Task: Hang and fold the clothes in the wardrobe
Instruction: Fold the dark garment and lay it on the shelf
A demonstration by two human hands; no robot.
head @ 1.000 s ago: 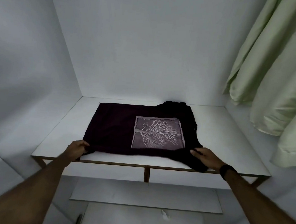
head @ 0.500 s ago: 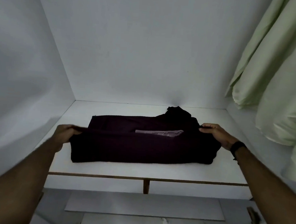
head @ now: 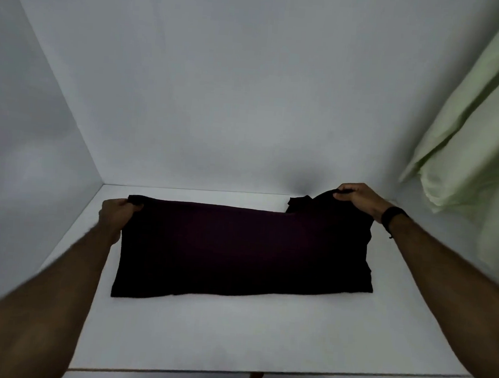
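While the dark shirt (head: 238, 247) lies folded over on the white shelf (head: 232, 335) inside the wardrobe, it is held at its two far corners. The left far corner of the cloth is gripped by the left hand (head: 116, 212), whose fingers are curled round the edge. The right far corner, raised a little above the shelf, is pinched by the right hand (head: 357, 197), fingers bent over the fabric. A black band (head: 394, 216) is worn on the right wrist. The shirt is spread as a wide strip across the middle of the shelf, its near edge resting flat and set well back from the shelf's front edge. A bunched part of the cloth is seen near the back wall, beside the right hand. Pale green fabric (head: 467, 145) is hung at the right side, apart from the shirt.
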